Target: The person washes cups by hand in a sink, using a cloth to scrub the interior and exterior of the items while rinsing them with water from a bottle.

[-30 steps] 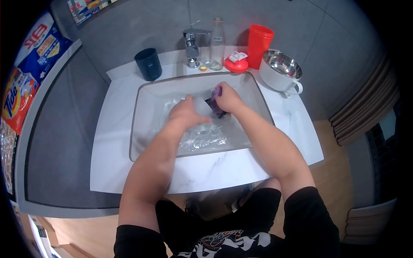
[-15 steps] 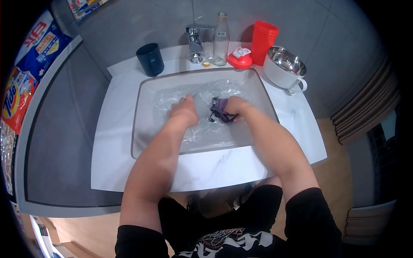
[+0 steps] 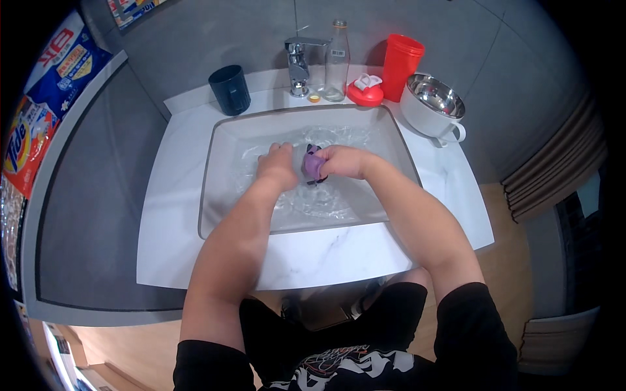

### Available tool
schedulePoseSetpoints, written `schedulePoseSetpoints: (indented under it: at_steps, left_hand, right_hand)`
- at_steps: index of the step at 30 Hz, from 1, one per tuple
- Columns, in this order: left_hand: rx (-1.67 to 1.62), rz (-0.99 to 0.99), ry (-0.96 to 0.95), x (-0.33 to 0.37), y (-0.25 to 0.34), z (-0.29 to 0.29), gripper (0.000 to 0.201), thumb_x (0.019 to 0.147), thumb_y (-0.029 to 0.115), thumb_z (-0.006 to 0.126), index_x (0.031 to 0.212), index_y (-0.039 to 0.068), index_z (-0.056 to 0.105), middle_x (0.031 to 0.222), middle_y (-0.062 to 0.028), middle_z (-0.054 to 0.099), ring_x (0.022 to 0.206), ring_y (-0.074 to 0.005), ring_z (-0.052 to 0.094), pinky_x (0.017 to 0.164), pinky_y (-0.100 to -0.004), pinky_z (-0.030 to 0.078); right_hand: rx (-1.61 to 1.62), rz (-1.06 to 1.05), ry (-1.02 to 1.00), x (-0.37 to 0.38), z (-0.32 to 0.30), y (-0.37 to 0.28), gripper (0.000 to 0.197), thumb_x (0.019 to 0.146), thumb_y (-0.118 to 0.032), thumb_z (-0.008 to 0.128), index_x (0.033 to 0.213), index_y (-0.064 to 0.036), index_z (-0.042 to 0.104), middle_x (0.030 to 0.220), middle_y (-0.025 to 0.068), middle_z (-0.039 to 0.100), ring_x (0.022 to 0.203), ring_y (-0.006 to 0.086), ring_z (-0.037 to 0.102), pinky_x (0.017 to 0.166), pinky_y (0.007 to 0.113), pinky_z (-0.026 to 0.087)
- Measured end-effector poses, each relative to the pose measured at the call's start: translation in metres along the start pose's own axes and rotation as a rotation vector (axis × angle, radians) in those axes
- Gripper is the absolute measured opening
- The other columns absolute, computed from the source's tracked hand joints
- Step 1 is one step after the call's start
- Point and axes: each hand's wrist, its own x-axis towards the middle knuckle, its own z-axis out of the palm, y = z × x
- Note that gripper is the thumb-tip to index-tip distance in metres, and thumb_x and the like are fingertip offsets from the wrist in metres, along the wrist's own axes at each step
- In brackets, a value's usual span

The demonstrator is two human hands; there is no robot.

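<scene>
Water fills part of the sink point(image 3: 225, 133), and both hands are over it. My left hand point(image 3: 278, 166) is curled around a pale, see-through grey thing point(image 3: 298, 161) whose shape is hard to make out against the water. Pinched in the fingers of my right hand point(image 3: 343, 161) is a crumpled purple cloth point(image 3: 315, 164) with black parts, close to the right side of the grey thing. Whether the cloth touches it I cannot tell.
Behind the sink stand a dark blue cup point(image 3: 229, 91), the faucet point(image 3: 298, 68), a clear glass bottle point(image 3: 336, 62), a red lid point(image 3: 366, 91) and a red container point(image 3: 400, 68). A white mug with steel lining point(image 3: 427, 117) sits at the right. Detergent bags point(image 3: 68, 65) line the left.
My right hand has moved left with the purple cloth, lifting it higher out of the water and nearer my left hand. The left hand stays almost in place, and the grey thing shows less.
</scene>
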Motion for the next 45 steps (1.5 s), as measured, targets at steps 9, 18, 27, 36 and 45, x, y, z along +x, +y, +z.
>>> schedulePoseSetpoints:
  at_steps: [9, 18, 27, 36, 45]
  left_hand:
    - [-0.008, -0.011, 0.188, -0.008, 0.011, -0.005, 0.073, 0.066, 0.003, 0.074, 0.134, 0.018, 0.050, 0.136, -0.0107, 0.049, 0.120, -0.0385, 0.051, 0.099, -0.0423, 0.047]
    - [0.052, -0.264, 0.033, -0.009, 0.020, -0.017, 0.078, 0.068, 0.026, 0.083, 0.135, 0.010, 0.047, 0.134, -0.0096, 0.052, 0.127, -0.0331, 0.046, 0.101, -0.0439, 0.044]
    - [-0.469, -0.238, -0.041, 0.025, -0.023, 0.001, 0.083, 0.061, 0.037, 0.084, 0.121, -0.011, 0.053, 0.118, -0.0257, 0.063, 0.102, -0.0377, 0.065, 0.087, -0.0386, 0.051]
    - [-1.227, -0.371, -0.308, 0.035, -0.023, 0.016, 0.055, 0.065, 0.033, 0.072, 0.112, 0.006, 0.061, 0.125, -0.0155, 0.055, 0.110, -0.0344, 0.056, 0.094, -0.0533, 0.043]
    - [-1.355, -0.416, -0.274, 0.017, -0.009, -0.002, 0.045, 0.069, 0.033, 0.067, 0.108, 0.011, 0.061, 0.113, -0.0141, 0.058, 0.102, -0.0333, 0.058, 0.086, -0.0584, 0.044]
  right_hand:
    - [-0.856, -0.254, 0.334, -0.012, 0.030, -0.004, 0.040, 0.078, -0.010, 0.062, 0.118, -0.0060, 0.058, 0.096, 0.0111, 0.068, 0.092, 0.0253, 0.064, 0.088, 0.036, 0.049]
    - [-0.249, 0.496, 0.076, -0.002, -0.007, -0.005, 0.043, 0.077, -0.016, 0.069, 0.116, -0.0037, 0.056, 0.086, 0.0127, 0.068, 0.075, 0.0226, 0.067, 0.067, 0.035, 0.055]
    - [-1.155, 0.223, -0.026, -0.004, 0.019, 0.003, 0.063, 0.074, -0.021, 0.071, 0.135, -0.0192, 0.056, 0.125, 0.0160, 0.063, 0.114, 0.0346, 0.061, 0.097, 0.046, 0.047]
    - [0.347, 0.234, 0.538, 0.014, -0.021, 0.037, 0.024, 0.090, -0.007, 0.058, 0.105, 0.0110, 0.059, 0.096, 0.0194, 0.067, 0.085, 0.0280, 0.069, 0.072, 0.037, 0.056]
    - [0.527, -0.048, 0.291, 0.008, -0.007, 0.012, 0.040, 0.080, -0.003, 0.061, 0.119, 0.0023, 0.057, 0.102, 0.0116, 0.065, 0.088, 0.0203, 0.065, 0.080, 0.037, 0.053]
